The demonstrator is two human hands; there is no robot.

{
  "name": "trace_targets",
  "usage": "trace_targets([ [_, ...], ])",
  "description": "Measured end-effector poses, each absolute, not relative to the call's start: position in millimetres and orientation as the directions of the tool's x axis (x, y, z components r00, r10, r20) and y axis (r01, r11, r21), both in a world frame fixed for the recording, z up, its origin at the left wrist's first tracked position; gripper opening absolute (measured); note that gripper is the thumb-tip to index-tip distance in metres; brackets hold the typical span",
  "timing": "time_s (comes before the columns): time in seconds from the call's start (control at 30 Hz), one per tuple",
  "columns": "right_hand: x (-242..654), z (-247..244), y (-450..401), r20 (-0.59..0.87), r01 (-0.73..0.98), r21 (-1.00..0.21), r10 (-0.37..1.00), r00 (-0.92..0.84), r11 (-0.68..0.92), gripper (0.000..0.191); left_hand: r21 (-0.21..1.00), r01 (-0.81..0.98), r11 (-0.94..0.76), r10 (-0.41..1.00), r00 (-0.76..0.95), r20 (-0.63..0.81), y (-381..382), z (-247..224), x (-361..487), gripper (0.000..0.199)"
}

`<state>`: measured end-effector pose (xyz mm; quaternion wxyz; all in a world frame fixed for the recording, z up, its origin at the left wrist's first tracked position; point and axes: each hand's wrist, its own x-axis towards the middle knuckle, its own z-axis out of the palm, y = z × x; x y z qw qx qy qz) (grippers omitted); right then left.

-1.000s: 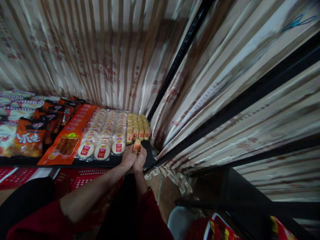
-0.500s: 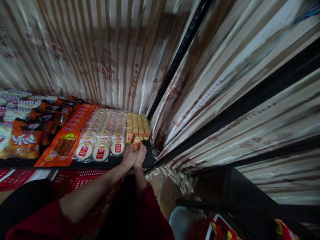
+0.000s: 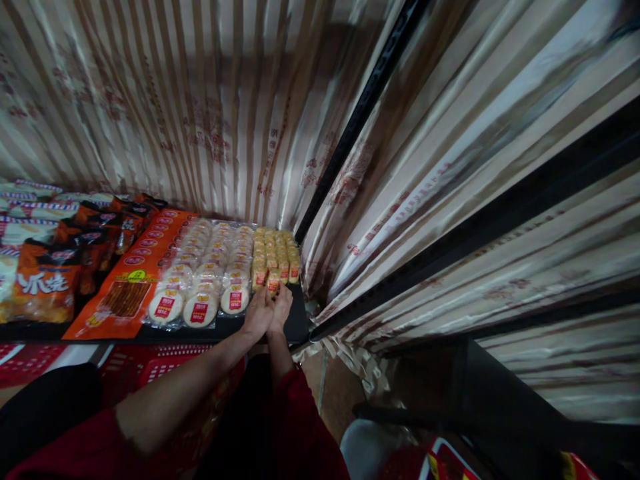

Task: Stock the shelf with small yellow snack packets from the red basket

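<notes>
Low on the shelf's right end, my left hand [image 3: 258, 315] and my right hand [image 3: 281, 309] are side by side, touching. Both have their fingertips closed on a small yellow snack pack [image 3: 273, 281] with a red label. That pack sits at the front of several rows of matching yellow packs [image 3: 271, 250], in line with one row. Left of my hands are rows of clear-wrapped round white crackers [image 3: 235, 299] with red labels. My thumbs are partly hidden behind the hands.
A black shelf [image 3: 231, 325] carries a large orange snack bag [image 3: 111, 303], orange-and-black bags [image 3: 46, 283] and white-and-blue packs [image 3: 31, 230]. Striped curtains [image 3: 235, 133] hang behind and right, with a black post [image 3: 345, 137]. Red baskets [image 3: 173, 357] stand below the shelf.
Both hands have stayed almost where they were, with the small yellow pack still at their fingertips, now slightly lower against the row. The view has shifted very slightly.
</notes>
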<state>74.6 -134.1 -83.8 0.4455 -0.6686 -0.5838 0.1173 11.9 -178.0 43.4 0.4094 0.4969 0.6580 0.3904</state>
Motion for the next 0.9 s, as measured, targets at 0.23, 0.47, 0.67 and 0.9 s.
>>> trace_targets([
  [0.23,74.4,-80.0,-126.6,0.369,0.703,-0.708,0.886,0.282,0.072,0.042,0.918,0.334,0.213,0.973,-0.160,-0.168,-169.2,20.5,8.7,0.028],
  [0.47,72.9,-75.9,-126.5,0.364,0.706,-0.705,0.892,0.268,0.076,0.045,0.918,0.337,0.209,0.974,-0.158,-0.164,-168.0,9.7,6.2,0.034],
  [0.67,72.6,-78.5,-128.4,0.394,0.680,-0.724,0.878,0.272,0.114,0.045,0.916,0.373,0.145,0.989,-0.081,-0.123,-177.1,34.7,6.7,0.035],
  [0.9,70.3,-71.9,-132.9,0.395,0.673,-0.732,0.873,0.285,0.112,0.032,0.894,0.416,0.163,0.985,-0.119,-0.124,-168.1,4.7,6.2,0.039],
])
